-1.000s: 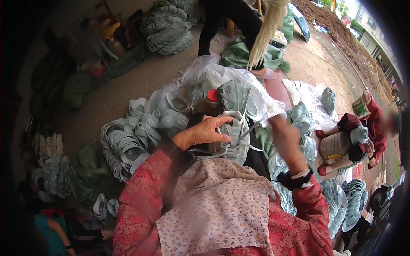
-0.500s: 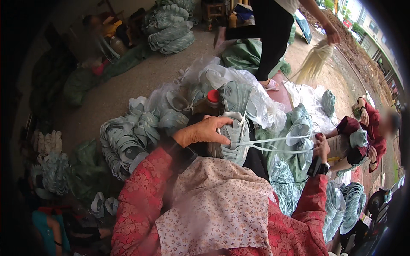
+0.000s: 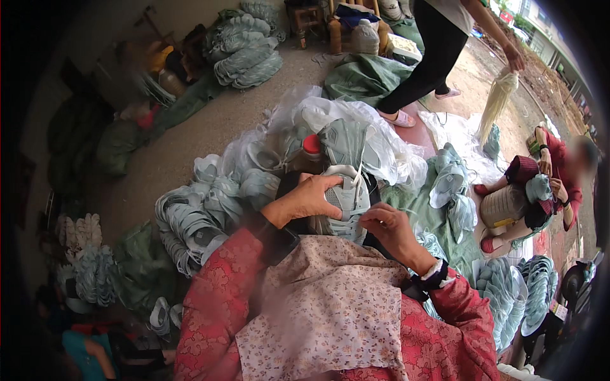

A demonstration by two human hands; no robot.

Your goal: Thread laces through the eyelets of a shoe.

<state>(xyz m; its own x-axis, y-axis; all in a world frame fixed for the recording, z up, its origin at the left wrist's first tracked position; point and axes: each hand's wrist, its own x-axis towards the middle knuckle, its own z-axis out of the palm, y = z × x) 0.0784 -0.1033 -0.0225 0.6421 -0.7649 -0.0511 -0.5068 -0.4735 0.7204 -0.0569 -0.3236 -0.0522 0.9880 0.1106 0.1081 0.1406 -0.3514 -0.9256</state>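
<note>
A pale grey-green shoe upper with a white-lined collar lies across my lap, its laces crossing the front. My left hand grips it from the left, thumb and fingers spread over the tongue and eyelet area. At the right edge of the upper, beside the lacing, my right hand has its fingertips pinched together. Whatever sits between those fingertips is too small to make out. A floral apron covers my lap just below both hands.
Bundles of shoe uppers lie to my left, more to the right. Beyond my lap are a red-capped bottle and clear plastic sheeting. One person walks with pale strands; another sits at right near a container.
My right hand has come in from the far right, where it held the laces stretched out, to the shoe upper's edge. My left hand keeps its hold. The walking person has moved right.
</note>
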